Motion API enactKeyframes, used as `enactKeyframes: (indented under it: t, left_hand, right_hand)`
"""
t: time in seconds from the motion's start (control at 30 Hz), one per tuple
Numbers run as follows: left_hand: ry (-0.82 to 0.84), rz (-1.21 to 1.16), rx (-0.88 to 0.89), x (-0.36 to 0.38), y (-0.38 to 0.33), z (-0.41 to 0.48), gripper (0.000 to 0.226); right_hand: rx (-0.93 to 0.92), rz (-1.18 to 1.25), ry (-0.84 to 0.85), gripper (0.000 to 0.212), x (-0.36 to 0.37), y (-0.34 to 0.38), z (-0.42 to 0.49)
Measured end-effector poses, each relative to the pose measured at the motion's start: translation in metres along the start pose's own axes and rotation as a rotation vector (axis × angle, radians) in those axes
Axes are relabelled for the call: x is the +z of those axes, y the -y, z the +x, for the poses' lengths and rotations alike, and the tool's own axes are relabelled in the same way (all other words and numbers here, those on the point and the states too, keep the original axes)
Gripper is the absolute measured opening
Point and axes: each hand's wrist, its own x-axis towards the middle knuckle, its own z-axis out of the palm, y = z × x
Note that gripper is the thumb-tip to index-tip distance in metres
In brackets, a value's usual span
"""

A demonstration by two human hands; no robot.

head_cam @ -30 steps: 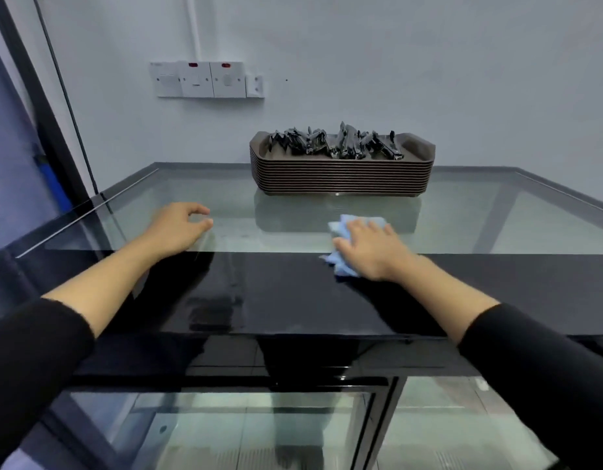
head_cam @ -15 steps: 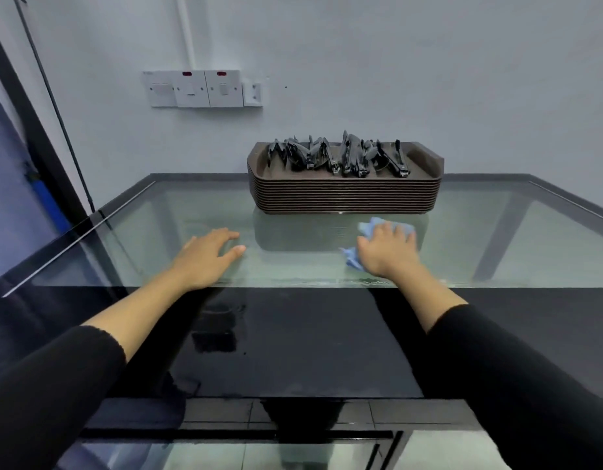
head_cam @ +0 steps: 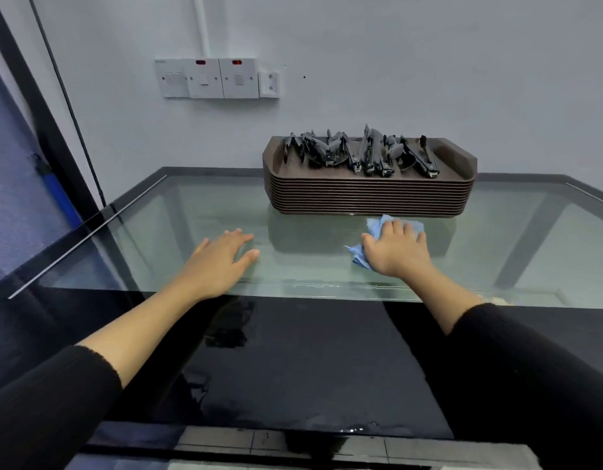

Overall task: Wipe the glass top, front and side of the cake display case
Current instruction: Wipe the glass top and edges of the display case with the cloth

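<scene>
Both hands have slid farther away from the person since a second ago, off the black front band and onto the clear pane. The right hand (head_cam: 395,252) now lies flat on the blue cloth (head_cam: 371,232), fingers spread and pressing down rather than curled round it, so the cloth is pinned under the palm with a crumpled corner sticking out on the thumb side and another edge showing past the fingertips. That cloth sits on the glass top (head_cam: 191,232) of the display case, just in front of the stack of brown trays (head_cam: 368,195), near it but not touching as far as I can tell. The left hand (head_cam: 218,262) rests open and empty on the glass, palm down, well apart from the cloth, seemingly bracing.

From where I stand the cloth looks thin, soft and light; it will bunch and fold under any sideways push, so a flat palm over its middle seems the sensible hold, keeping the loose corners tucked under. The glass is smooth and looks slick, with a faint smeary line along the near edge of the pane (head_cam: 327,284), so the cloth should glide easily. It is rigid but breakable, and leaning hard on it seems unwise. The black tongs (head_cam: 361,154) piled loosely on the top tray could rattle off if the stack is nudged. Only the top is being worked; front and side look not yet done.
</scene>
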Motion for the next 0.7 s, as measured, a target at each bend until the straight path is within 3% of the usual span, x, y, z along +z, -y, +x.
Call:
enactKeyframes:
  t: [0.1, 0.23, 0.37, 0.43, 0.5, 0.53, 0.7]
  left_hand:
    - [-0.025, -0.021, -0.001, 0.000, 0.000, 0.001, 0.054]
    - [0.012, -0.066, 0.004, -0.004, 0.001, -0.001, 0.055]
    - [0.168, -0.104, 0.121, -0.014, 0.011, -0.020, 0.057]
    - [0.238, -0.161, 0.158, -0.025, 0.025, -0.039, 0.069]
    - [0.258, -0.159, 0.158, -0.038, 0.042, -0.058, 0.086]
    - [0.249, -0.152, 0.146, -0.042, 0.051, -0.066, 0.084]
    - [0.192, -0.061, 0.158, -0.041, 0.067, -0.085, 0.073]
  right_hand:
    - [-0.095, 0.007, 0.023, 0.075, 0.008, 0.048, 0.002]
    - [-0.422, 0.014, 0.079, 0.069, 0.006, 0.083, -0.026]
    - [-0.692, 0.010, 0.143, 0.061, -0.003, 0.035, -0.077]
    - [-0.618, 0.027, 0.146, 0.058, -0.013, -0.013, -0.081]
    - [-0.411, 0.044, 0.117, 0.058, -0.020, -0.049, -0.072]
    - [-0.325, 0.030, 0.094, 0.059, -0.020, -0.055, -0.065]
    - [-0.186, 0.035, 0.007, 0.059, 0.001, 0.019, -0.067]
